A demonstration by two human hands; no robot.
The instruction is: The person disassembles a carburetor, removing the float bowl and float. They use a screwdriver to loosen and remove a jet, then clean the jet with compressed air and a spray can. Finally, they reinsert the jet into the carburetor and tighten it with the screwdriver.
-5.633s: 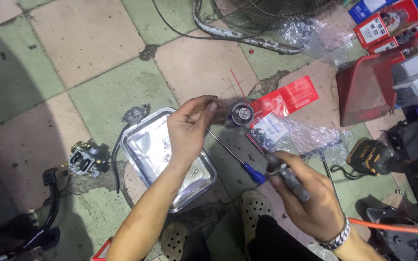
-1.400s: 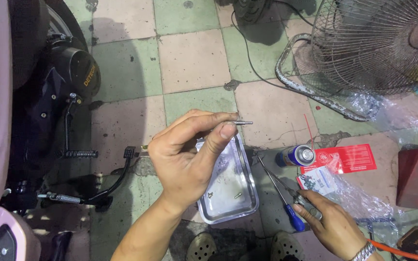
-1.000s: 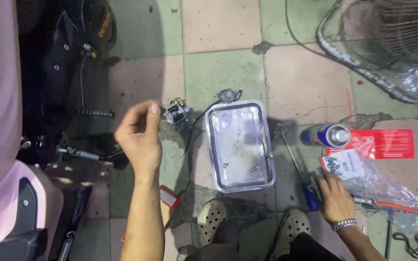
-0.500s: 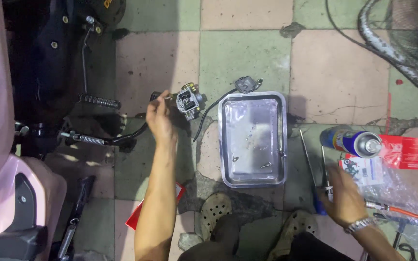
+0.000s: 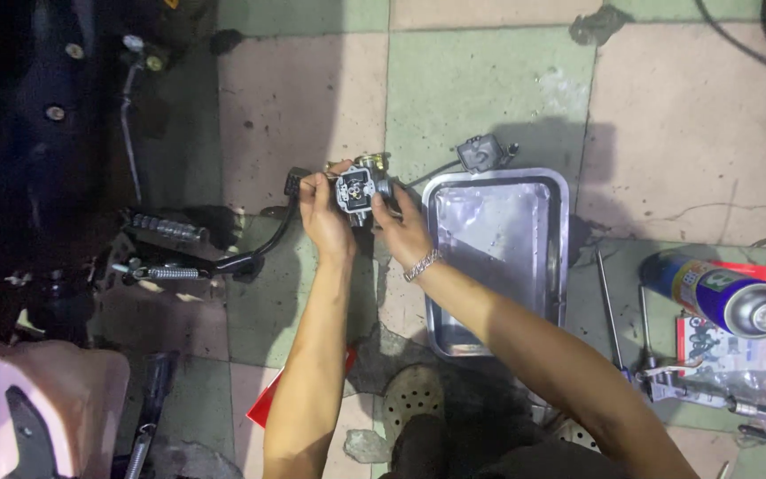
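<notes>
now both hands, left hand [image 5: 325, 215], right hand [image 5: 403, 232], gripping carburetor [image 5: 361, 187]

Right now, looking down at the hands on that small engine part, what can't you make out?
- Head view: underside of the engine part, hidden by left hand and right hand.
- Small fittings on it: too small to tell.
- Spray can: near right edge, label blurred.
- Scooter: too dark, cut off at left.
</notes>
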